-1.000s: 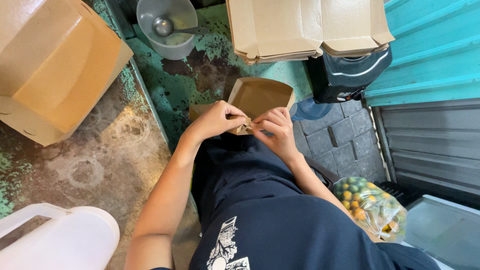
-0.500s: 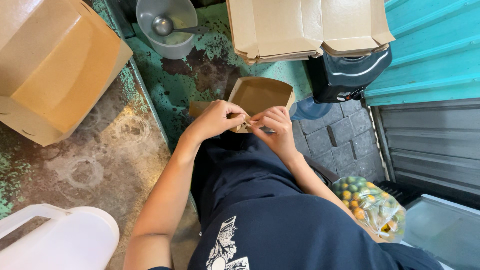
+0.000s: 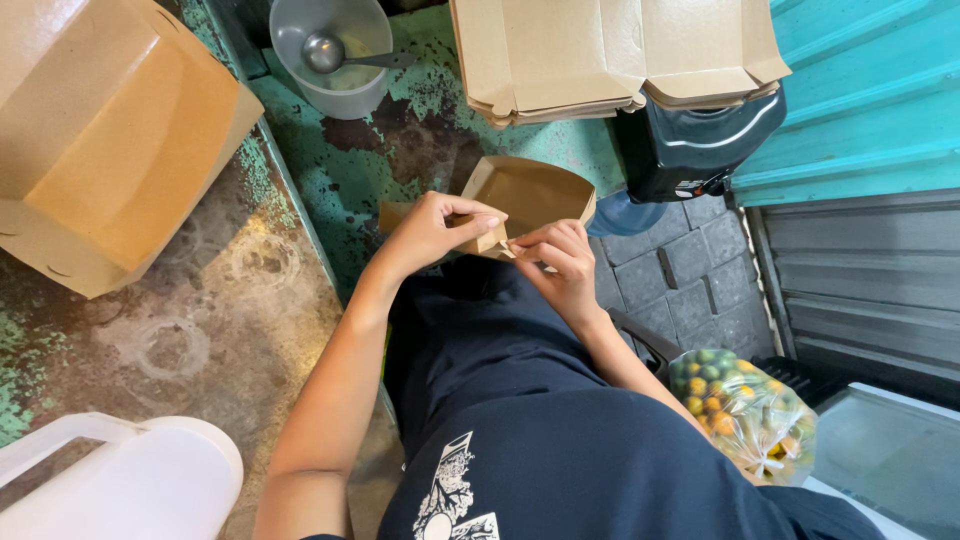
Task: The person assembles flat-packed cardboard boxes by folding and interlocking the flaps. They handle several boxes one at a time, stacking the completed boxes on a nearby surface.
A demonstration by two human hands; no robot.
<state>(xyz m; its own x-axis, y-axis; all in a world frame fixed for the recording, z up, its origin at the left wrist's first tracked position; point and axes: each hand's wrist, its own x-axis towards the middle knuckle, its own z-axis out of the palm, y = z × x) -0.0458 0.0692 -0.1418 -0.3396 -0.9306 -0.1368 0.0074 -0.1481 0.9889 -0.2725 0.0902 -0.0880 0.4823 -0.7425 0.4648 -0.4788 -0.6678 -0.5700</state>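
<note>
Folding the near flap of a brown paper box (image 3: 530,195) at the counter's (image 3: 300,190) near edge, I have my left hand (image 3: 435,228) pinched on one corner and my right hand (image 3: 560,255) pinched on the flap beside it. Judged next: tuck that tab squarely without tearing. A stack of flat boxes (image 3: 610,55) and a bowl with ladle (image 3: 330,55) crowd the far edge.
</note>
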